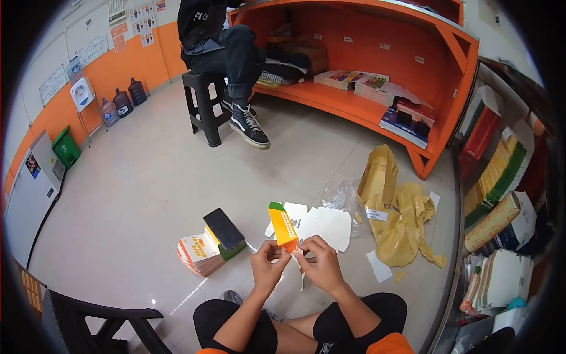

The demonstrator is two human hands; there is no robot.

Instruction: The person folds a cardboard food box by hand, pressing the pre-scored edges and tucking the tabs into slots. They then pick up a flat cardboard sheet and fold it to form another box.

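A small yellow carton [283, 226] with a green top end and an orange lower end stands tilted between my hands, over the floor. My left hand [269, 264] pinches its lower orange end between thumb and fingers. On the other side, my right hand [321, 264] is closed at the same end, on what looks like a white flap of the carton. Just beyond lie flat white carton blanks [329, 227], partly hidden by the carton. Left of my hands sits a stack of orange-and-white printed pieces [199, 252], with a black phone [224, 229] resting beside it on green-and-yellow pieces.
Torn brown wrapping paper [404, 230] and clear plastic [342, 196] lie to the right. A person [236, 56] sits on a black stool [203, 112] ahead, by an orange shelf [348, 109] with books. A book rack [501, 171] runs along the right; another black stool [76, 321] stands lower left.
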